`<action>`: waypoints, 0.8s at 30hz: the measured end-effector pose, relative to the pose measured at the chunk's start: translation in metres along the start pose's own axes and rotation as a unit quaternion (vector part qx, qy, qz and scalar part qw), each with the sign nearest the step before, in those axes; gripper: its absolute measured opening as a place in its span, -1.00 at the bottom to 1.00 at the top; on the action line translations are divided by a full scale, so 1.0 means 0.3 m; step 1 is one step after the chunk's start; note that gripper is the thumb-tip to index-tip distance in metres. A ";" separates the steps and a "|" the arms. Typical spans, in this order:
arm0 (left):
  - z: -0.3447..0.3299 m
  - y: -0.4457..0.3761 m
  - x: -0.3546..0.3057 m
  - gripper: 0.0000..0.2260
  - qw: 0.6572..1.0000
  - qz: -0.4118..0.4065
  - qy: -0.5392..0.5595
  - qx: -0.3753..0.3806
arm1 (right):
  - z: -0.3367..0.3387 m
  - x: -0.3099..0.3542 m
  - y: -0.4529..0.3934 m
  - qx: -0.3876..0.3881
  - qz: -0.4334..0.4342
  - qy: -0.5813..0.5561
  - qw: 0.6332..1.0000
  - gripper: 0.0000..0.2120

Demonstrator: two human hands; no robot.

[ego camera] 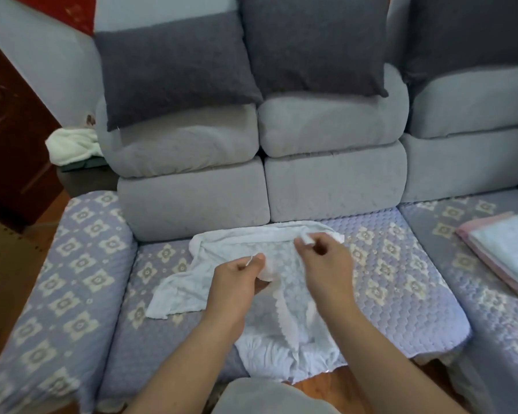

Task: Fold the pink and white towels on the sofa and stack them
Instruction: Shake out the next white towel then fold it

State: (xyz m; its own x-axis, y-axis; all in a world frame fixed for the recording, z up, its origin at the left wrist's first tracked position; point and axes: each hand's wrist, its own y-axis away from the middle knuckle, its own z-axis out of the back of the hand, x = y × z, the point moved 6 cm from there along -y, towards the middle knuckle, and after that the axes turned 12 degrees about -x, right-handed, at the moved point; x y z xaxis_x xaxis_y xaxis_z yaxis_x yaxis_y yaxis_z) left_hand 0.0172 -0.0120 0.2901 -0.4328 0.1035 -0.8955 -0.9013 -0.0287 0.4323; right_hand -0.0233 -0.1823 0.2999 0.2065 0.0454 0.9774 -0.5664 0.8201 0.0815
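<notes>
At the far left, beyond the sofa's arm, a bundled white cloth lies on a dark side surface; whether it belongs to the task cannot be told. The sofa wears a quilted lilac cover with pale flower motifs, and two dark grey cushions lean on its grey back.

On the middle seat lies the white towel, unfolded and rumpled; one corner trails toward the left, its far edge runs along the foot of the backrest, and its near end hangs over the seat's front edge. The left hand is clenched on a bunch of this towel near its centre, fabric pinched between thumb and fingers; just to its right, the right hand pinches the towel's far edge between thumb and forefinger, the cloth lifted slightly there.

On the right-hand seat, well apart from the hands, sits a finished stack: a folded pink towel underneath, a folded pale towel squared on top of it.

By these signs the task looks well advanced; at least two towels are folded and stacked; the white one in hand is not yet spread flat, so its folding and its place on the stack remain to be done.
</notes>
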 end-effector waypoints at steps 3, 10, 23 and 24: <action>-0.054 0.048 -0.013 -0.67 0.999 0.000 0.019 0.037 | -0.052 0.025 0.133 0.102 0.088 0.041 0.990 -0.71; -0.086 0.112 0.013 -0.65 0.994 0.053 0.084 0.053 | 0.021 -0.013 0.120 0.068 0.155 0.061 0.984 -0.76; -0.093 0.161 0.036 -0.72 0.998 0.058 0.039 -0.005 | -0.046 -0.032 0.264 0.085 0.501 0.303 0.806 -0.68; -0.085 0.156 0.039 -0.73 0.997 0.064 0.048 -0.017 | -0.047 -0.040 0.263 0.099 0.493 0.289 0.814 -0.68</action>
State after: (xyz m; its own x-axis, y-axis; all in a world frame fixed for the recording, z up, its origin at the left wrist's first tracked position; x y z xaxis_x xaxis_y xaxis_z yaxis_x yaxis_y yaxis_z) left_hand -0.0305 -0.0374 0.2972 -0.5421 0.0014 -0.8403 -0.8383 -0.0698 0.5407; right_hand -0.0594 -0.1101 0.2919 -0.1189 0.9344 0.3359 -0.7897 0.1161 -0.6024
